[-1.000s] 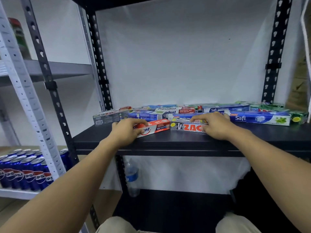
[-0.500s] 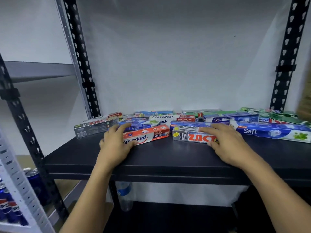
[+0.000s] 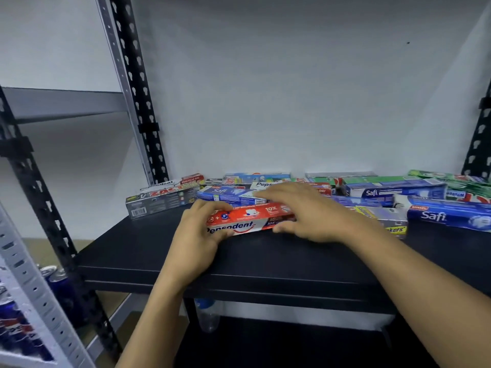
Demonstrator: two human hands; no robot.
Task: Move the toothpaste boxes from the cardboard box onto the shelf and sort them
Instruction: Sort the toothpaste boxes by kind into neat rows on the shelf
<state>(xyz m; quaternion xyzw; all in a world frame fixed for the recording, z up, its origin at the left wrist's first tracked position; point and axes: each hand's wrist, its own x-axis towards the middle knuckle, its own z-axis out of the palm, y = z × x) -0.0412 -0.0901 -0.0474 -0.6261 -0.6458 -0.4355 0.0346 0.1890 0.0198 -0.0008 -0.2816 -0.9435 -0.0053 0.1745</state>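
A red and white Pepsodent box (image 3: 248, 218) lies near the front of the black shelf (image 3: 239, 264). My left hand (image 3: 198, 235) grips its left end, thumb on top and fingers underneath. My right hand (image 3: 305, 211) holds its right end, fingers over the top and thumb at the front edge. Behind it lie a blue Safi box (image 3: 228, 195) and a grey Zact box (image 3: 162, 200). A grey Zact box (image 3: 385, 219) sits just right of my right hand. More Safi boxes (image 3: 449, 215) and green boxes (image 3: 451, 181) fill the right side. The cardboard box is out of view.
Black perforated uprights (image 3: 138, 88) frame the shelf at left and right. A grey rack on the left holds blue Pepsi cans (image 3: 16, 325). A clear water bottle (image 3: 207, 314) stands below the shelf. A white wall is behind.
My right hand left the grey Zact box and moved left onto the Pepsodent box's right end. My left hand now grips the left end. The camera came closer.
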